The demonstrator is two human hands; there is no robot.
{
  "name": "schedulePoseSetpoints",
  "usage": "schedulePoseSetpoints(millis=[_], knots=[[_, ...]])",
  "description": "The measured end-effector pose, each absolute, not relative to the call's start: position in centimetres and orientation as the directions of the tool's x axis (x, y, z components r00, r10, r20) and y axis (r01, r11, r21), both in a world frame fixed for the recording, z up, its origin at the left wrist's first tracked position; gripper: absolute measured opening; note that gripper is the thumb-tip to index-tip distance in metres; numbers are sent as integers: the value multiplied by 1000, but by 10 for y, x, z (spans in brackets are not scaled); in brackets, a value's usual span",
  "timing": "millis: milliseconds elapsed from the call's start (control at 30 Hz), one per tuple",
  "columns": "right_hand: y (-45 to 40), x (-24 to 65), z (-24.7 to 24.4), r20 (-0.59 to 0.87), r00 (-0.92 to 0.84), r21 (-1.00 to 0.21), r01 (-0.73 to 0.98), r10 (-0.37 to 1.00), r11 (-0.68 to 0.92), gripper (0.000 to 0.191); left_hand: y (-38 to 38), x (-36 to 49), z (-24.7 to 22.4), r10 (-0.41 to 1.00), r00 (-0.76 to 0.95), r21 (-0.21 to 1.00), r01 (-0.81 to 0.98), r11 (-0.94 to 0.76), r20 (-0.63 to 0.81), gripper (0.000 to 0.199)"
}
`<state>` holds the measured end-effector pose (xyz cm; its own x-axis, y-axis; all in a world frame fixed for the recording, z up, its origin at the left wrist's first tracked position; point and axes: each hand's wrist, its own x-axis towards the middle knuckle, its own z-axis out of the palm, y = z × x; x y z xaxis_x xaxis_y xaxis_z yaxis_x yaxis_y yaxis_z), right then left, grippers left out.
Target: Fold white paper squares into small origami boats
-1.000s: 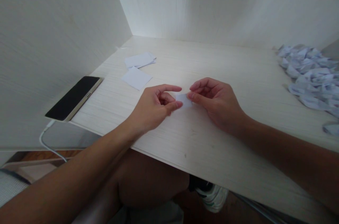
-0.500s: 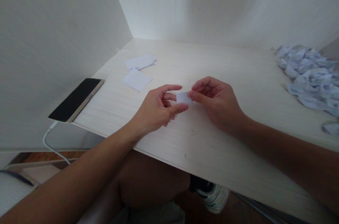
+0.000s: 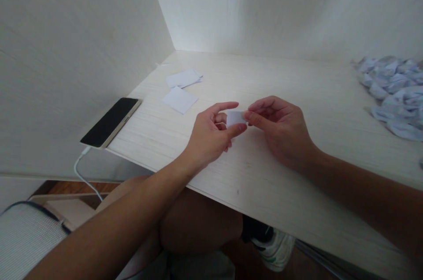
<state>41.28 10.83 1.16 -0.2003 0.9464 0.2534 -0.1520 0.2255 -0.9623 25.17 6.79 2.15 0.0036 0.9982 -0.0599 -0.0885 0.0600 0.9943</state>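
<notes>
A small folded piece of white paper (image 3: 235,117) is held up between my two hands, just above the table. My right hand (image 3: 284,132) pinches its right end between thumb and index finger. On the other side, my left hand (image 3: 211,133) has its thumb against the paper's lower edge and its curled fingers behind it, partly hidden. The left index finger sticks out over the top. Beyond the left hand, a square sheet of white paper (image 3: 180,100) lies flat, touching or very near a small stack of white paper (image 3: 183,78).
A black-screened phone (image 3: 110,122) with a white cable (image 3: 76,167) rests at the left edge of the white table (image 3: 291,81). Heaped at the far right are many folded white paper pieces (image 3: 401,95). Walls (image 3: 264,6) rise behind and to the left.
The whole view has shifted, so the table, papers and hands appear farther right. Both hands keep their hold on the small paper, with little change in their pose.
</notes>
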Motion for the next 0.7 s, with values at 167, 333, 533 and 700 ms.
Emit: schedulePoseSetpoints(millis=[167, 333, 533, 700], knots=[[109, 413, 12, 231, -209, -967, -153, 950, 201, 23, 66, 254, 20, 997, -73, 985, -170, 12, -25, 58], [107, 414, 12, 231, -260, -969, -145, 937, 199, 37, 66, 255, 19, 976, -217, 970, -230, -82, 30, 45], [98, 414, 14, 421, -279, -902, -28, 863, 431, 26, 65, 245, 25, 979, -149, 978, -138, -157, 136, 29], [97, 416, 14, 468, -374, -850, 55, 801, 523, 24, 64, 226, 40, 978, 21, 978, 29, -207, 207, 13]])
